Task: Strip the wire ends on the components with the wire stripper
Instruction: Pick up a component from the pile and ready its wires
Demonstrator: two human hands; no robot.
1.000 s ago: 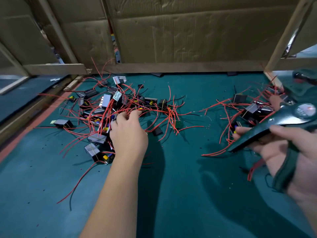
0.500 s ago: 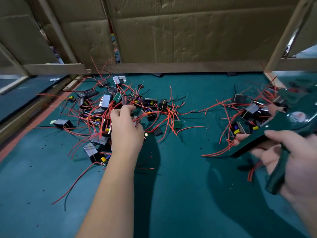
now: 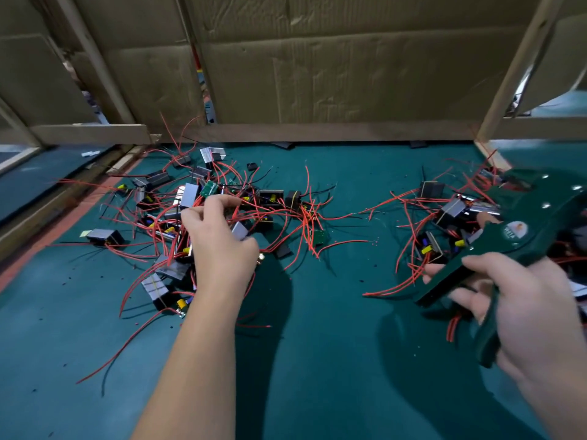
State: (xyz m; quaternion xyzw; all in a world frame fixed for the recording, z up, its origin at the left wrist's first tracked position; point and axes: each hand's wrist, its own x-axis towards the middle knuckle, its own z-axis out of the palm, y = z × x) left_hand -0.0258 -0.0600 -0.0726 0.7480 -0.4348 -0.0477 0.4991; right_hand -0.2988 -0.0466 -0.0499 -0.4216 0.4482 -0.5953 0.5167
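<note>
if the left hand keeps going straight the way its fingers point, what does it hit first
Most likely the tangle of red wires in the left pile, right at the fingertips of the left hand, then the small green circuit board just beyond. Depth is uncertain from this one view.

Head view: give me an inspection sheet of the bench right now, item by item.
Surface: green mat, dotted with small dark and red scraps.
Job's things: left pile of components with tangled red leads; right pile likewise; green stripper held above the right pile.
Clutter: loose red wire near the front; green board between the piles.
Hands: left hand reaching into the left pile, fingers curled among the leads; right hand gripping the stripper's handles.
Cables: nothing seen beyond the leads.
Surroundings: cardboard wall behind, wooden frame along its base.
</note>
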